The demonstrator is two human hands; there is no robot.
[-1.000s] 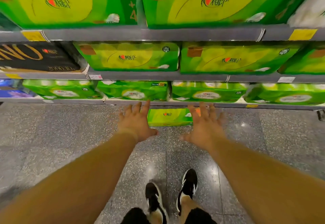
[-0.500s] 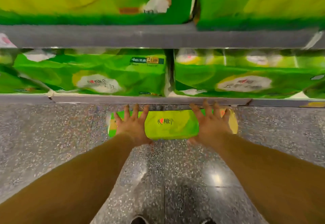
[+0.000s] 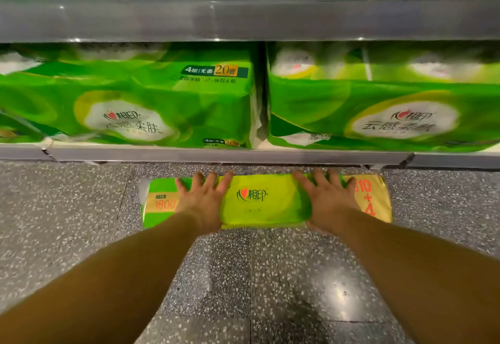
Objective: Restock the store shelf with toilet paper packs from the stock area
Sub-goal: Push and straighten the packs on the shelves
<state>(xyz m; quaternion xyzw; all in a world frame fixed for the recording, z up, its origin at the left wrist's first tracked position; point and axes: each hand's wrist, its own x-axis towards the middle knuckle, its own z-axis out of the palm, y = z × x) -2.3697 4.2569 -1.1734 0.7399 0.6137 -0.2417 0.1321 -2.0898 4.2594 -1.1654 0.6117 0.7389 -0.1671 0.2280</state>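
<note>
Floor (image 3: pixel 81 235) is speckled grey stone, polished enough to throw glare. The pack (image 3: pixel 259 203) on it has glossy, slightly crinkly green plastic wrap, same as the shelved packs (image 3: pixel 151 105). Shelf edge (image 3: pixel 243 155) looks like smooth grey metal.

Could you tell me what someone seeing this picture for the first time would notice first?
Probably the two bare hands, left hand and right hand, spread on a bright green-and-yellow plastic-wrapped toilet paper pack lying on the speckled grey terrazzo floor. Just behind it, large green toilet paper packs fill the grey metal bottom shelf side by side.
</note>
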